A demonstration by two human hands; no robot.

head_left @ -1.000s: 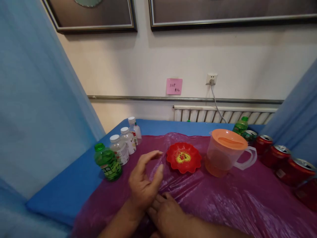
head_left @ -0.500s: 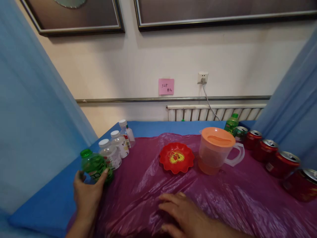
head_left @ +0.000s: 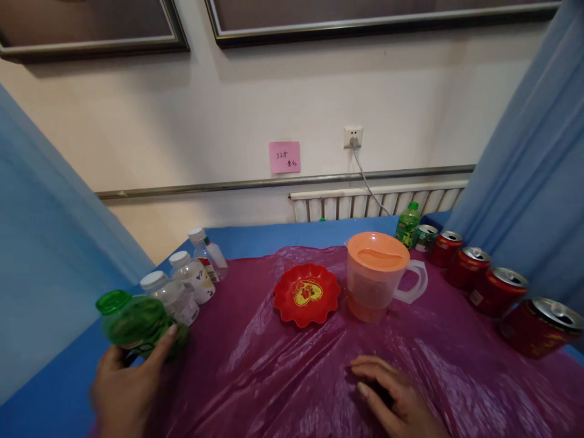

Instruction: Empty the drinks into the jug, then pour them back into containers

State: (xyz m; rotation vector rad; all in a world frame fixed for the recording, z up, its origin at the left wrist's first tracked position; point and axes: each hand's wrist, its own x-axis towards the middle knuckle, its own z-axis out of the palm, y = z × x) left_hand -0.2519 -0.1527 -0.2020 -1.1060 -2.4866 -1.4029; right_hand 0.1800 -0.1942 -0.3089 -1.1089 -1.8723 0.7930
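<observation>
Indoor light is moderate and soft; shadows below the black-edged rectangular picture frame on the off-white wall suggest it falls from above. White glare streaks the creases of the shiny purple plastic sheet, strongest toward the lower right. The left hand and the transparent green plastic bottle are smeared by blur. Wide-angle distortion bows the grey metal wall rail and stretches the red cylindrical metal can nearest the right edge.
</observation>
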